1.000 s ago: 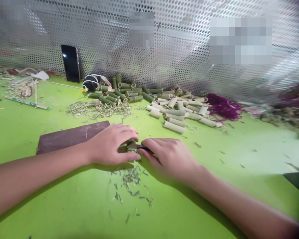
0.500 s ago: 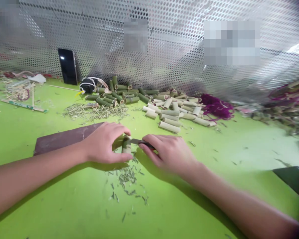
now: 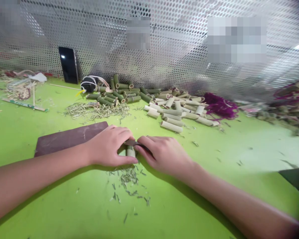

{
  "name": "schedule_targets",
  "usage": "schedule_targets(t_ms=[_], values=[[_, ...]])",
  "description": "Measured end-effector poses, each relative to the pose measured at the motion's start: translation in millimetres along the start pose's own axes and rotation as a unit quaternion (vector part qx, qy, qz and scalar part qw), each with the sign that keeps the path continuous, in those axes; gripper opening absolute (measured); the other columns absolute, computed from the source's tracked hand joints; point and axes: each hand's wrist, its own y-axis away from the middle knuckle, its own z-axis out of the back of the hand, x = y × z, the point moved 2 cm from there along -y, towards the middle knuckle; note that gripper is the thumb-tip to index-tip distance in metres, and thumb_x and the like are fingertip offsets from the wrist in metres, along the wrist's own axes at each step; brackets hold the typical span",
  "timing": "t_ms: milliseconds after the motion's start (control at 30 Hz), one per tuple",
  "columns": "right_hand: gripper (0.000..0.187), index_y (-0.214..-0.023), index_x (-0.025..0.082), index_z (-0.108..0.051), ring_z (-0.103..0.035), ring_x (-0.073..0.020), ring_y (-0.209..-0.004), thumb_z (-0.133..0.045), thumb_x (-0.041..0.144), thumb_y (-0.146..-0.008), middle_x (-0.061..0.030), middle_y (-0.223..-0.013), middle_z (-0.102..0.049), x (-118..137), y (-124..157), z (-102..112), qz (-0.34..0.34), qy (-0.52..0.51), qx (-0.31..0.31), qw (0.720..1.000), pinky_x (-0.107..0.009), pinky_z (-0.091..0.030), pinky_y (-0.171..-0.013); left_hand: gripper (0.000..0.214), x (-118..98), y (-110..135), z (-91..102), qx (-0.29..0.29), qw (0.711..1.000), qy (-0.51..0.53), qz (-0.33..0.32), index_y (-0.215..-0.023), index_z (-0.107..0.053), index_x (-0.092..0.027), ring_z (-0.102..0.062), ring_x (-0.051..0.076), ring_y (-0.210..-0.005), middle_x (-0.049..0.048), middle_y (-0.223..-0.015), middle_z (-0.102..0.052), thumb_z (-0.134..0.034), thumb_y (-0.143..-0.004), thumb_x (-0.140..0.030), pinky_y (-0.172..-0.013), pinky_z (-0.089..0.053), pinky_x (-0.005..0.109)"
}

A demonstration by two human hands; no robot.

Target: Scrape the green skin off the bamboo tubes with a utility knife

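Note:
Between the thumb and fingers of my left hand is a short bamboo tube, gripped at its two ends and partly hidden by the fingers. My right hand is closed round the dark handle of a small knife. The blade lies across the far part of the tube, near my left fingertips. Below the hands, green bamboo shavings are scattered on the green table. A flat brown board lies beside my left hand, partly behind my forearm.
Cut bamboo tubes are heaped at the back, some green, some peeled pale. Beside them are a purple string bundle, thin bamboo slivers and a black block with white cord. A phone leans on the perforated metal panel.
The knife blade has moved from the tube's right side to its far part. My right hand has come closer to my left. The view has shifted slightly.

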Motion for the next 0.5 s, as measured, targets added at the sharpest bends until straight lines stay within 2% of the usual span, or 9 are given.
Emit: schedule_targets(t_ms=[167,333,500], values=[[0.033,-0.089,0.019,-0.063,-0.052,-0.0137,-0.055,-0.043,0.037,-0.108,-0.0003,-0.067,-0.064,0.9,-0.1,-1.7,0.002,0.009,-0.002,1.000,-0.028,-0.027,-0.055,0.046,0.1,0.5,-1.1,-0.003,1.000,-0.009,-0.006,-0.105,-0.059,-0.018,-0.064,0.028,-0.100,0.0104,-0.112,-0.069,-0.053,-0.095,-0.063,-0.094,-0.047,0.046],[0.034,-0.089,0.019,-0.061,-0.053,-0.0144,-0.057,-0.040,0.038,-0.109,-0.0007,-0.069,-0.065,1.0,0.7,-3.1,-0.005,0.018,-0.001,1.000,-0.028,-0.025,-0.054,0.049,0.5,-0.4,-0.1,-0.010,1.000,0.006,0.005,-0.110,-0.058,-0.018,-0.063,0.025,-0.091,0.0066,-0.101,-0.069,-0.059,-0.091,-0.063,-0.094,-0.047,0.046],[0.032,-0.090,0.019,-0.060,-0.051,-0.0137,-0.056,-0.041,0.037,-0.109,-0.0007,-0.070,-0.064,1.2,0.9,-2.0,-0.013,0.012,0.012,1.000,-0.028,-0.025,-0.054,0.052,1.1,0.4,0.2,-0.007,1.000,0.006,-0.006,-0.116,-0.057,-0.018,-0.063,0.026,-0.094,0.0081,-0.105,-0.069,-0.058,-0.092,-0.065,-0.096,-0.048,0.048]])
